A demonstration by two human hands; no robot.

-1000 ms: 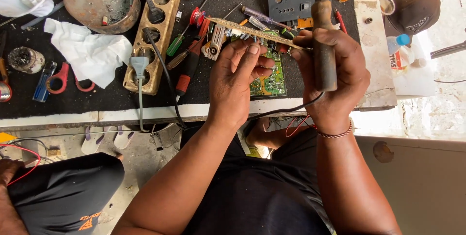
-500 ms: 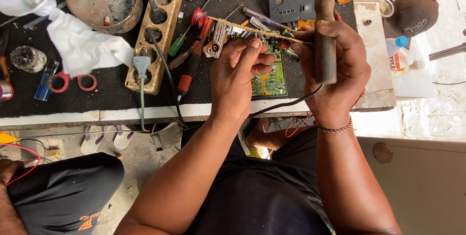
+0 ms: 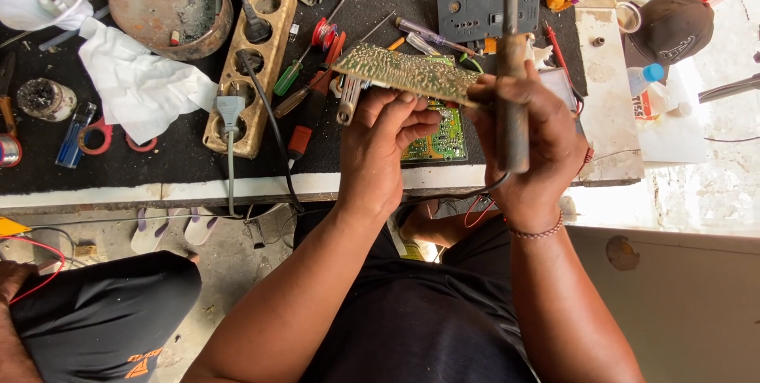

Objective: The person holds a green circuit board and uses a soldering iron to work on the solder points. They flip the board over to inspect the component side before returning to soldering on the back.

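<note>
A brown circuit board (image 3: 404, 72), solder side up, is held level above the workbench. My left hand (image 3: 384, 149) grips its near edge from below with fingers curled over it. My right hand (image 3: 529, 142) pinches the board's right end and also clasps a soldering iron (image 3: 511, 74) upright, its wooden handle in the fist and its tip pointing away. A green circuit board (image 3: 439, 139) lies on the bench under my hands.
On the black bench top (image 3: 174, 161) lie a wooden socket strip (image 3: 252, 66) with a grey plug, screwdrivers (image 3: 305, 118), a white cloth (image 3: 138, 86), a rusty round bowl (image 3: 170, 3), red scissors (image 3: 99, 138) and a grey metal plate (image 3: 475, 3). Another person's knee (image 3: 103, 312) is at lower left.
Both hands have raised the brown board and the soldering iron a little nearer to the camera. The board now lies flatter and shows more of its soldered face.
</note>
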